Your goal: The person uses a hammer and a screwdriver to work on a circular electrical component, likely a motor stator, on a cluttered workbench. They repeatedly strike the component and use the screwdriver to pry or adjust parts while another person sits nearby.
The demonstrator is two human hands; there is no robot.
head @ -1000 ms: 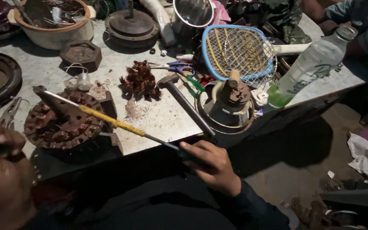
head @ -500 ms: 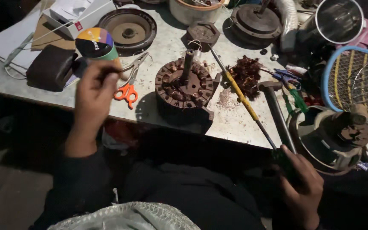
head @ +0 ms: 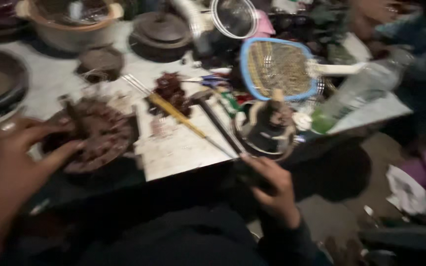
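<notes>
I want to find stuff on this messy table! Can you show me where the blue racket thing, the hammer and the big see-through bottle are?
blue racket point(head: 278, 69): head view, middle of its wire mesh.
hammer point(head: 201, 96): head view, on its dark metal head.
clear bottle point(head: 356, 96): head view, middle of its body.

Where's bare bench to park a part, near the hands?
One patch: the pale bench surface at the near edge, between the round rusty motor stator and the yellow-handled screwdriver. Another shows left of the small dark round part. Right of the black-handled hammer and around the blue mesh racket it is crowded.
</notes>
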